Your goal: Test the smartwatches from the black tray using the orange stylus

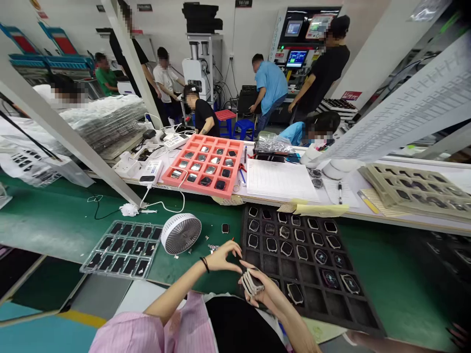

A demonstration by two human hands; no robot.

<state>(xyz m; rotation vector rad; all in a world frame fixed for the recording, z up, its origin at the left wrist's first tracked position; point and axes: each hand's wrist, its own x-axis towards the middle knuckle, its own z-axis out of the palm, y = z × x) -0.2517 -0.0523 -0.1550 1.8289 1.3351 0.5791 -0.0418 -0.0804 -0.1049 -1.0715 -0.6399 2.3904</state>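
My right hand (268, 293) is closed around a small stack of smartwatch cases (250, 284), their light metal edges facing left. My left hand (222, 256), a black band at its wrist, is held just left of the stack with thumb and fingers apart in a curve; nothing shows between them. Under and beyond my right hand lies a black foam tray (307, 274), with strapless smartwatches in many of its compartments and several vacant ones nearer me. A single smartwatch (225, 228) rests on the green bench past my left hand.
A white round fan (181, 234) and a clear tray of black pieces (121, 247) stand to the left. On the raised shelf are a pink tray of watches (204, 166), paper sheets (281, 180) and stacked beige trays (415, 189). Co-workers are beyond. A slanting post (73, 132) crosses the left.
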